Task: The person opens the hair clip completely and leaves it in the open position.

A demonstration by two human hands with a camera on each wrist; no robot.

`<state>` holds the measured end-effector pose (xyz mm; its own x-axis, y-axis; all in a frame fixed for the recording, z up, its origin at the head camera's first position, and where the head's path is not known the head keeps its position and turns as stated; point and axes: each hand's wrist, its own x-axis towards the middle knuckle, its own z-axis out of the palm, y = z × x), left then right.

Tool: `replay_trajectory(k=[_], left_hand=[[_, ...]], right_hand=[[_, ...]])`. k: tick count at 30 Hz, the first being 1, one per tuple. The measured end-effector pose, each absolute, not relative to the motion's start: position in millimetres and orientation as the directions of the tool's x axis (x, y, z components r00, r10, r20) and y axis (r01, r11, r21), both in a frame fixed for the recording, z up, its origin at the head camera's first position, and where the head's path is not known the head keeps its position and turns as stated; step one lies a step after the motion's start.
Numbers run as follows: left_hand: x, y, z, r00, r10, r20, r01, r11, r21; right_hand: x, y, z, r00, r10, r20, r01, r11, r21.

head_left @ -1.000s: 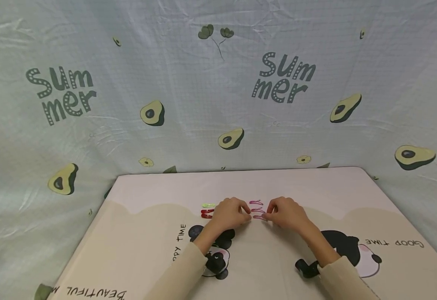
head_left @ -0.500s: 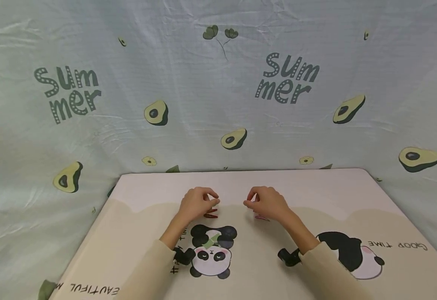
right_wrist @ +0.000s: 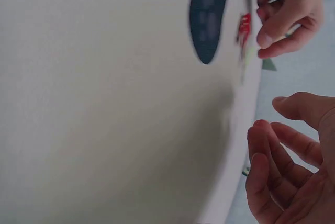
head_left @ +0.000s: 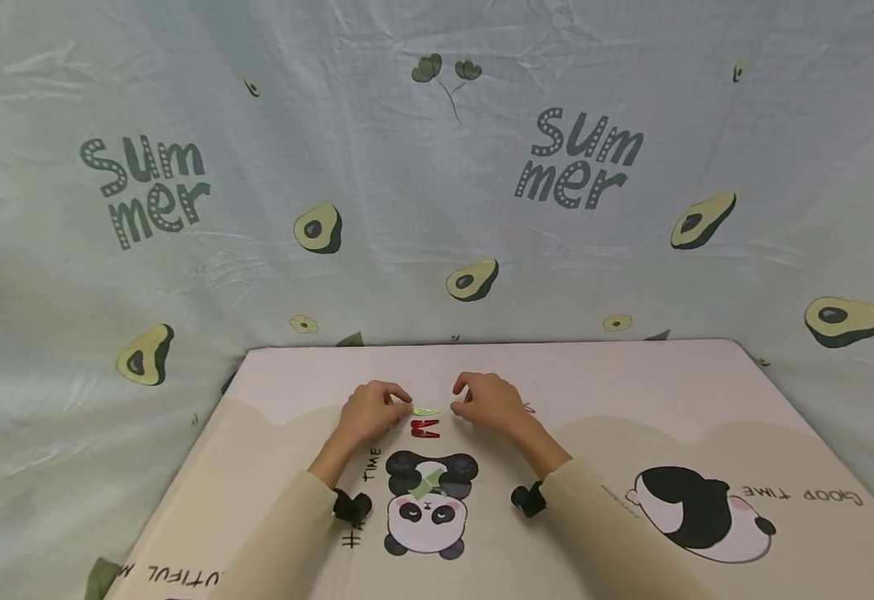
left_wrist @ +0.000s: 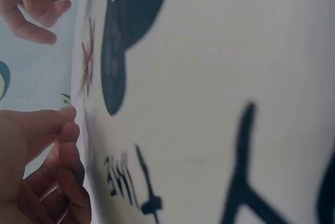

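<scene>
Two red snap hair clips (head_left: 425, 428) lie one in front of the other on the printed tablecloth, with a light green hair clip (head_left: 427, 412) just behind them. My left hand (head_left: 367, 414) is at the green clip's left end, fingers loosely bent; whether a fingertip touches it I cannot tell. On the other side my right hand (head_left: 491, 402) hovers, thumb and fingers apart, holding nothing. Behind this hand a pink hair clip (head_left: 530, 408) peeks out, the rest of the pink ones hidden. In the right wrist view, the red clips (right_wrist: 244, 29) look blurred near the left fingers.
The tablecloth (head_left: 556, 533) carries printed pandas and lettering. A pale curtain (head_left: 392, 167) with avocado prints hangs behind the table's far edge. Each wrist wears a small black camera, such as the left camera (head_left: 352, 507).
Both hands have moved left from beside the pink clips to either side of the green clip. The green and red clips have come into full view; the pink ones are now mostly covered.
</scene>
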<state>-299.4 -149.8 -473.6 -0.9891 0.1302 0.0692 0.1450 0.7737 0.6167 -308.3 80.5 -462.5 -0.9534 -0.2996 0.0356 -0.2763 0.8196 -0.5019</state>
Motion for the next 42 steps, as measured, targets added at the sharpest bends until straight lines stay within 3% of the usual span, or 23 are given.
replay_trajectory(k=[7, 20, 42], left_hand=[[-302.7, -149.6, -479.7, -0.981, 0.185, 0.064, 0.187, 0.794, 0.578], [-303.2, -145.1, -478.8, -0.971, 0.233, 0.056, 0.226, 0.812, 0.538], [-300.4, -143.2, -480.6, -0.975, 0.198, 0.104, 0.223, 0.817, 0.532]], right_hand=[[-315.7, 66.3, -471.8, -0.954, -0.3, 0.027, -0.277, 0.838, -0.47], [-317.5, 59.3, -477.5, -0.952, -0.303, 0.028, -0.27, 0.799, -0.537], [-315.1, 53.3, -479.2, -0.953, -0.3, 0.047, -0.276, 0.789, -0.549]])
